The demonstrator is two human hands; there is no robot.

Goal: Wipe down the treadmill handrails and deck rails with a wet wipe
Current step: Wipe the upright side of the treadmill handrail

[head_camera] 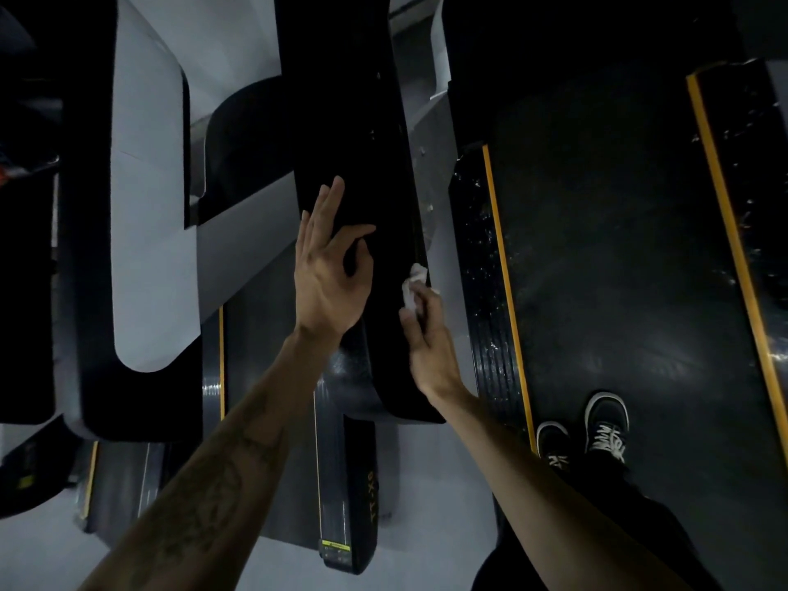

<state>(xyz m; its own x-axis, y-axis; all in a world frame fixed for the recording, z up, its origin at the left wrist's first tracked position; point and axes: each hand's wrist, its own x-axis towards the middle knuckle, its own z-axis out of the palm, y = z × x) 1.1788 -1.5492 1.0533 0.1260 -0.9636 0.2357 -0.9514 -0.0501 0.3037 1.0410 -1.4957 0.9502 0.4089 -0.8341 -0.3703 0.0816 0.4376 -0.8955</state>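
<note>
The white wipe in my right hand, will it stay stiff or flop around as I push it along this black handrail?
Probably floppy: the wipe looks crumpled and bunched under the right hand, holding no flat shape. It seems light, being pinched by fingertips alone. Pushed along the handrail's smooth edge, it may bunch up further rather than slide flat.

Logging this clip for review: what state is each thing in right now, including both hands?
left hand: open, fingers spread, against the handrail.
right hand: grips the wet wipe.
wet wipe: crumpled, pressed on the handrail's right edge.
handrail: black, partly covered by both hands.
deck rail: speckled with wet droplets.
shoes: standing on the belt, laced.
</note>
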